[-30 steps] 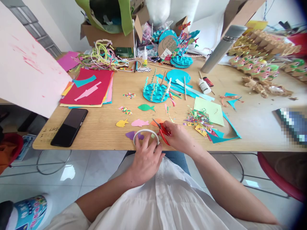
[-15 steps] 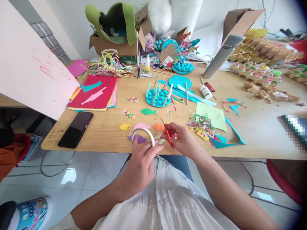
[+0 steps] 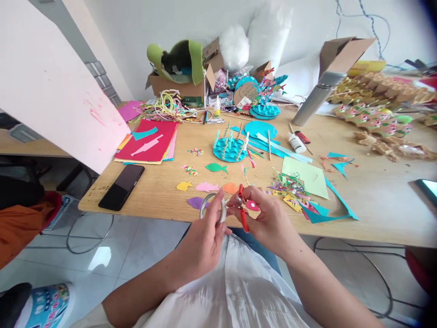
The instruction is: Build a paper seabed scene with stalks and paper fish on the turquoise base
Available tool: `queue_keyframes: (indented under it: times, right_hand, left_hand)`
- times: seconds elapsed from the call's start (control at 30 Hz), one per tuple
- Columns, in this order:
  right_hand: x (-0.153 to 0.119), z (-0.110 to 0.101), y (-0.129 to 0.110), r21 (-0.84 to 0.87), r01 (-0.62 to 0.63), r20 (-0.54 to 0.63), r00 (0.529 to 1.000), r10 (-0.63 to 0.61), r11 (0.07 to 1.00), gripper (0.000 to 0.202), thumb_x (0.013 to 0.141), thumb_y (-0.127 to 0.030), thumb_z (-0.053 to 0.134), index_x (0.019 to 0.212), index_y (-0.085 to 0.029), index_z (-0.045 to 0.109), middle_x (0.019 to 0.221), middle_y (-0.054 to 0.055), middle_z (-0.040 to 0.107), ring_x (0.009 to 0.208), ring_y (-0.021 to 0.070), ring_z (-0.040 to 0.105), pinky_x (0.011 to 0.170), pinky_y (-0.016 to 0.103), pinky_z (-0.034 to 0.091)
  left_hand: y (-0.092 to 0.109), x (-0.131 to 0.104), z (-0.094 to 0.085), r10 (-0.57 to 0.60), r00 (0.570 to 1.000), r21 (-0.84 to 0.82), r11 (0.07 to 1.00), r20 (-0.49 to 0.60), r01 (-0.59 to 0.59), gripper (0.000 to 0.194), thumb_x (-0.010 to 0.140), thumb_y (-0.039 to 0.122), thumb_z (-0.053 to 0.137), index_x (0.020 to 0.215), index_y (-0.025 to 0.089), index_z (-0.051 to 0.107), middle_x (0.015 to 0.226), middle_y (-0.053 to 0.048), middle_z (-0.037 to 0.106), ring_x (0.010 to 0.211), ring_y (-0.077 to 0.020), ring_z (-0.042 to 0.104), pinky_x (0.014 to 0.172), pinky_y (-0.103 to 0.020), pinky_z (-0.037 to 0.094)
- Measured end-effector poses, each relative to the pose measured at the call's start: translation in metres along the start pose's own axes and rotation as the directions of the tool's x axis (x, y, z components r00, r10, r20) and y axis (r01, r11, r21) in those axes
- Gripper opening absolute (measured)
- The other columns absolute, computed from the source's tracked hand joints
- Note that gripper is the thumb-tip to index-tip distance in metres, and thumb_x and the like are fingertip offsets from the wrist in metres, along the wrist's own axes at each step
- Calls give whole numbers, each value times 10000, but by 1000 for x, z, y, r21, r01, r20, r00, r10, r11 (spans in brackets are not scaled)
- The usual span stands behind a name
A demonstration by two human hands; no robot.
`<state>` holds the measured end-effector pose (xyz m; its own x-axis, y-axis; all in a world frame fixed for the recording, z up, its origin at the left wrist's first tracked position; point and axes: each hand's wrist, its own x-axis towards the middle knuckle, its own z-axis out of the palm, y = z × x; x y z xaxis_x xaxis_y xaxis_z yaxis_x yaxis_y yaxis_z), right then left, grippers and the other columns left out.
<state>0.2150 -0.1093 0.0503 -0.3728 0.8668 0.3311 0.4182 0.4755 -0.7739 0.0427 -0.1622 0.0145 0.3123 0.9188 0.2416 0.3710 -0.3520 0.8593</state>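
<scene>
My left hand (image 3: 201, 243) is closed around a roll of white tape (image 3: 223, 211), tilted upright over the table's front edge. Close beside it, my right hand (image 3: 273, 223) grips red-handled scissors (image 3: 244, 221), their handles spread apart and the blades turned toward the roll, mostly hidden. The fingertips of both hands nearly meet at the roll. Around them lie paper fish: purple (image 3: 194, 202), yellow (image 3: 184, 186), pink (image 3: 206, 187), orange (image 3: 230, 187) and green (image 3: 216, 168). A dark pink fish (image 3: 252, 205) with a small white square lies behind my right hand.
A blue egg-carton base (image 3: 229, 154) with twisted upright sticks stands mid-table. Left are a phone (image 3: 121, 187) and stacked coloured paper (image 3: 150, 148). Right lie paper scraps (image 3: 290, 184), a glue bottle (image 3: 296, 143) and a grey flask (image 3: 316, 100). A white board (image 3: 61, 86) leans at left.
My left hand has turned the tape roll more edge-on. The scissors have swung from pointing away to pointing at the roll, their handles now spread. The camera view has shifted up and left.
</scene>
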Motion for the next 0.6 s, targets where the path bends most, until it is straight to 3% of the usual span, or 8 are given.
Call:
queue_keyframes:
  times: [0.2, 0.33, 0.43, 0.6]
  right_hand:
    - [-4, 0, 1, -49, 69, 25, 997, -68, 996, 160, 783, -75, 531, 812, -219, 467, 791, 3, 584, 738, 149, 529, 727, 289, 409]
    - [-9, 1, 3, -56, 98, 68, 993, -94, 994, 172, 809, -78, 496, 880, -225, 442, 864, 32, 574, 787, 170, 513, 736, 313, 417]
    - [-12, 0, 5, -23, 93, 49, 995, -92, 995, 196, 823, -76, 488, 931, -231, 435, 902, 43, 558, 792, 174, 502, 731, 328, 427]
    - [-14, 0, 6, 55, 88, -9, 996, -88, 995, 243, 823, -57, 511, 974, -241, 462, 924, 33, 552, 838, 168, 511, 740, 311, 435]
  left_hand:
    - [1, 1, 3, -46, 998, -63, 997, 45, 49, 597, 973, 171, 378, 1513, 221, 129, 1062, -109, 679, 842, -166, 714, 762, -298, 591]
    - [1, 3, 5, -140, 990, -179, 974, 26, 142, 437, 980, 245, 405, 1401, 234, 288, 1003, -81, 680, 786, -161, 713, 674, -273, 589]
    - [7, 6, 1, -257, 965, -287, 922, 48, 260, 302, 975, 351, 442, 1249, 231, 405, 976, -60, 676, 745, -152, 711, 579, -230, 570]
    - [20, 10, -9, -324, 937, -497, 796, 132, 346, 302, 923, 473, 512, 1059, 204, 484, 939, -51, 691, 576, -114, 669, 412, -175, 477]
